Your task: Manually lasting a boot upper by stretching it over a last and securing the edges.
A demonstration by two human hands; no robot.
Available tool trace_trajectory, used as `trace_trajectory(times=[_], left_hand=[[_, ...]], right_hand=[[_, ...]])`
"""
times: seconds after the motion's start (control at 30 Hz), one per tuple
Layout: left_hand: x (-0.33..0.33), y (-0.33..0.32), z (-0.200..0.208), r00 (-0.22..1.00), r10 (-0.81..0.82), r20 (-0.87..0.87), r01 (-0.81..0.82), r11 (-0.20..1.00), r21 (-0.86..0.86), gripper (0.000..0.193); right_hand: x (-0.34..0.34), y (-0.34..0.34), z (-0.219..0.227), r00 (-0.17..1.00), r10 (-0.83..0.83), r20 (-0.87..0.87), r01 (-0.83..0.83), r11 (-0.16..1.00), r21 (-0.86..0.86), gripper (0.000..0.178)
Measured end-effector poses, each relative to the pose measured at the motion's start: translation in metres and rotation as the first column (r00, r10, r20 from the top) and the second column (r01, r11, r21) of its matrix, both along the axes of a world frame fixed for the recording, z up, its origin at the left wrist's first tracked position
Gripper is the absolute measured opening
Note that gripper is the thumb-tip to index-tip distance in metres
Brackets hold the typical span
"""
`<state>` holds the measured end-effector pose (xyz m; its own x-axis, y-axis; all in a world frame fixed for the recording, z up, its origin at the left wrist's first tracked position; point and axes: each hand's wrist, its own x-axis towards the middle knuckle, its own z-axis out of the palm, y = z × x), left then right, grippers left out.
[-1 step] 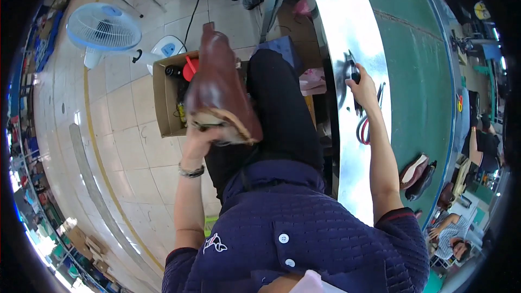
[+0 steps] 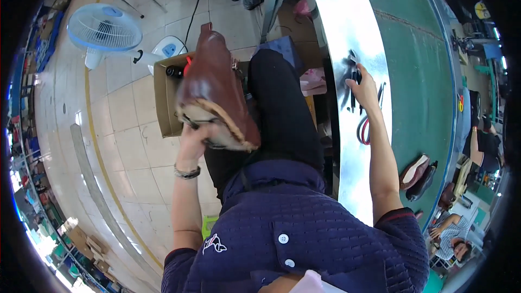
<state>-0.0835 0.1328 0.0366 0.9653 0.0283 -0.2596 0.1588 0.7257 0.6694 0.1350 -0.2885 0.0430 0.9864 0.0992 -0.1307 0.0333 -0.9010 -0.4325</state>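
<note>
Over my lap, my left hand [image 2: 194, 140] grips a brown leather boot [image 2: 209, 76] by its underside. The boot is tilted, its pale bottom and rough tan edge facing me; the fingers are partly hidden and blurred. My right hand [image 2: 366, 88] rests at the metal strip of the bench [image 2: 353, 163], fingers closed round a black-handled tool with a metal tip [image 2: 354, 89], which looks like pliers. Beside that hand lie scissors with red handles [image 2: 363, 131].
A cardboard box [image 2: 164, 100] with bottles stands beyond my left knee, a blue-white fan [image 2: 106, 30] behind it. Right of the metal strip runs a green bench surface [image 2: 415, 103] with dark shoes [image 2: 419, 176] on it. Other people sit at the far right.
The boot and my left hand have shifted slightly left and toward me, showing more of the boot's bottom. The tool under my right hand has turned a little.
</note>
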Motion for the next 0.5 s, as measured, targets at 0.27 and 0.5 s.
trace_trajectory(times=[0.27, 0.5], left_hand=[[0.036, 0.006, 0.071, 0.89, -0.071, -0.45, 0.119, 0.99, 0.078, 0.049], [0.086, -0.021, 0.076, 0.828, -0.278, -0.487, 0.377, 0.919, 0.118, 0.063]], right_hand=[[-0.069, -0.064, -0.009, 0.937, -0.323, 0.134, 0.302, 0.94, 0.16, 0.042], [-0.159, -0.089, -0.011, 0.909, -0.412, 0.064, 0.417, 0.905, -0.081, 0.042]])
